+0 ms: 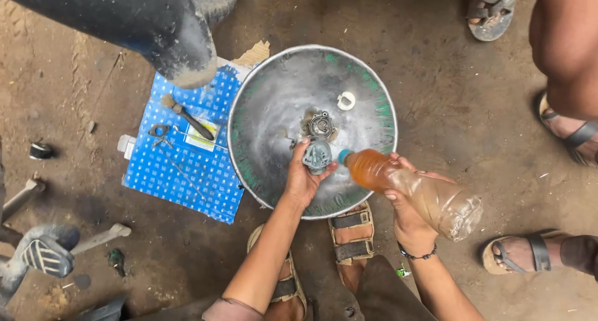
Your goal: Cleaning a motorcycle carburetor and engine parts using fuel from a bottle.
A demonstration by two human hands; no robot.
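Observation:
My left hand [301,179] holds a small grey metal engine part [317,156] over a wide, dented metal basin [261,103]. My right hand [406,204] grips a clear plastic bottle [416,191] with orange-brown liquid, tipped so its blue neck points at the held part. A second grey metal part [321,124] and a small white ring-shaped piece [346,100] lie inside the basin.
A blue dotted sheet [187,165] left of the basin carries a brush [187,118] and small metal tools. A black tyre [156,28] hangs over the top left. Other people's sandalled feet [517,253] stand at the right; my own feet [352,237] are under the basin's edge.

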